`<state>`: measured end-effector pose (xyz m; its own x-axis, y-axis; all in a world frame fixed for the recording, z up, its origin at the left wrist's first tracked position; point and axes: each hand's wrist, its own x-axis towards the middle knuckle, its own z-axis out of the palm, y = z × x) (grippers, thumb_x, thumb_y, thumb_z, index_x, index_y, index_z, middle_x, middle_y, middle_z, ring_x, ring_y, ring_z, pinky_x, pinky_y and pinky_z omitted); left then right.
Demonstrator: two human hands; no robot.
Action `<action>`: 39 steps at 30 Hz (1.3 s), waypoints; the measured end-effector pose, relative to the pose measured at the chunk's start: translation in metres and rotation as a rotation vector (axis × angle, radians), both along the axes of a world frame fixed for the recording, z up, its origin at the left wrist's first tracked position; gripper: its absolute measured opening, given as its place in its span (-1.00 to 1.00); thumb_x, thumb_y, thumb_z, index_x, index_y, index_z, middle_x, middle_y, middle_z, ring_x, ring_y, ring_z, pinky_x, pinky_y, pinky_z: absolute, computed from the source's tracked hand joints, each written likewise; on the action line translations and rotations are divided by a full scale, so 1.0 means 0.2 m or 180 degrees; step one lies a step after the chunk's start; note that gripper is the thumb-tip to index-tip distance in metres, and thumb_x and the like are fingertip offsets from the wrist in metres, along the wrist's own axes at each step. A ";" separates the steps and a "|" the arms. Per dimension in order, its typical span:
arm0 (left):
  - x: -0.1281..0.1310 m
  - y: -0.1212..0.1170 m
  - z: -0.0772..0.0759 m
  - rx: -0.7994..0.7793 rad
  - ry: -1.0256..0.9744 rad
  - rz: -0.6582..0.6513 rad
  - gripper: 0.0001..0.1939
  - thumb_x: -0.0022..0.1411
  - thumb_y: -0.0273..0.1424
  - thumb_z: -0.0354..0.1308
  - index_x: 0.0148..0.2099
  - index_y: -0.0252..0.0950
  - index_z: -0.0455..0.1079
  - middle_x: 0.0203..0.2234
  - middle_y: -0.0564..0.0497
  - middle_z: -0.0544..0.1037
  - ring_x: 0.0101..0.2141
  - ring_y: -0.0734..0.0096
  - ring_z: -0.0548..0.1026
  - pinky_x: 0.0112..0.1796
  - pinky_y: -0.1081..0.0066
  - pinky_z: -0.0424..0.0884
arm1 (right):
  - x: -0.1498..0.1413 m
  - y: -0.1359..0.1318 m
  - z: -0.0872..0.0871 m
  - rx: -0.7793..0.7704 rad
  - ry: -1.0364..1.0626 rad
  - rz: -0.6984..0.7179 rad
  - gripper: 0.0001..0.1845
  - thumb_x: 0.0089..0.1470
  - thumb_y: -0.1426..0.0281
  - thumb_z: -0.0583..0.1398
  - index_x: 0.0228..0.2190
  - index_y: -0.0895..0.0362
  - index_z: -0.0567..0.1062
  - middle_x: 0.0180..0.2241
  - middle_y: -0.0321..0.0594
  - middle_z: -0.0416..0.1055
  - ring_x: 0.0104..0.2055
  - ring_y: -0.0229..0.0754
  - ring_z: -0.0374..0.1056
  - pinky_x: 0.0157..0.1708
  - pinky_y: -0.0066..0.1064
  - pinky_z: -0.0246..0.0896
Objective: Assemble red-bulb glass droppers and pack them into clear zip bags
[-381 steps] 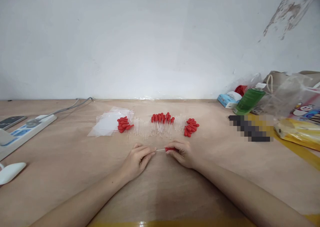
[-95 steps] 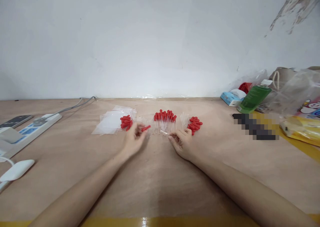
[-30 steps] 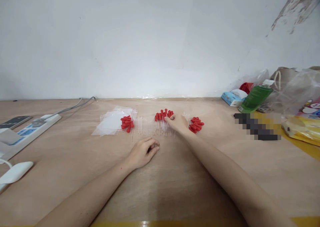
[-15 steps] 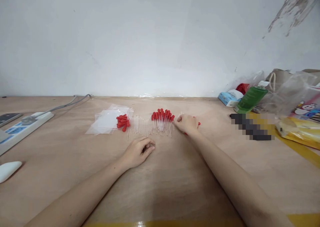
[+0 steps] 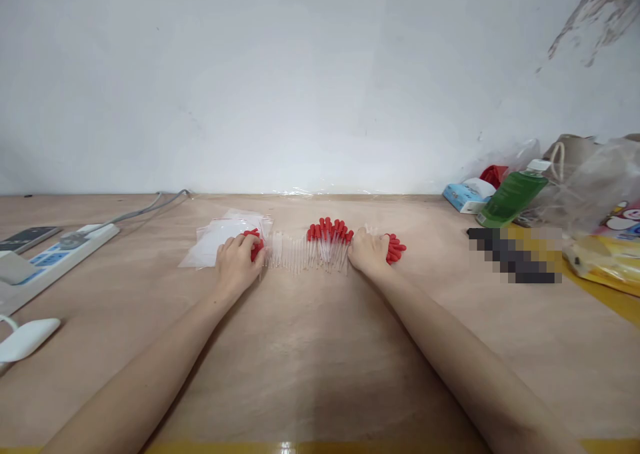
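My left hand reaches over the left pile of red rubber dropper bulbs. Its fingers curve over the pile, with the thumb apart at the near side. My right hand is bent down over the right group of clear tubes, its fingertips drawn together and mostly hidden. Just right of it lies another heap of red bulbs, partly covered by the hand. Between my hands, several droppers with red bulbs lie fanned out. A row of bare clear tubes lies left of them.
Clear zip bags lie beyond my left hand. At far left are a power strip, a phone and a white charger-like object. A green bottle, a tissue pack and plastic bags crowd the right.
The dropper once between my hands has joined the fan in the middle. My right hand has moved from the fan to the right-hand tubes. My left hand has shifted left onto the bulbs.
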<state>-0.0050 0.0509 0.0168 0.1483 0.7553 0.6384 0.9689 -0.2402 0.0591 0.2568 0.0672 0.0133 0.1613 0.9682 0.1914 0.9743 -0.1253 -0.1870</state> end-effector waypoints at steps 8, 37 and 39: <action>-0.02 0.04 -0.05 -0.0193 -0.0280 -0.0153 -0.87 0.10 -0.36 0.09 -0.33 -0.33 0.33 -0.53 0.00 0.42 -0.40 0.25 0.34 -0.30 0.27 0.15 | 0.04 -0.04 0.09 0.0426 0.0320 -0.0138 -0.71 0.06 0.45 -0.04 -0.20 0.29 0.34 -0.28 0.10 0.36 -0.19 0.04 0.29 -0.25 -0.24 0.03; 0.28 -0.30 -0.12 -0.1654 -0.2018 -0.1865 -0.77 0.16 -0.26 0.06 -0.23 -0.29 0.41 -0.45 0.03 0.46 -0.44 0.47 0.37 -0.42 0.47 0.29 | 0.01 -0.43 -0.08 0.0879 0.0659 0.2547 -0.71 0.17 0.35 -0.03 -0.27 0.09 0.47 -0.32 -0.21 0.45 -0.36 -0.28 0.27 -0.26 -0.34 -0.14; 0.28 -0.31 -0.11 -0.1663 -0.1929 -0.2012 -0.79 0.18 -0.29 0.04 -0.25 -0.28 0.41 -0.40 0.01 0.47 -0.38 0.44 0.39 -0.36 0.44 0.31 | 0.02 -0.43 -0.07 0.0792 0.0596 0.2632 -0.72 0.16 0.36 -0.03 -0.27 0.07 0.47 -0.34 -0.23 0.45 -0.38 -0.29 0.26 -0.26 -0.34 -0.16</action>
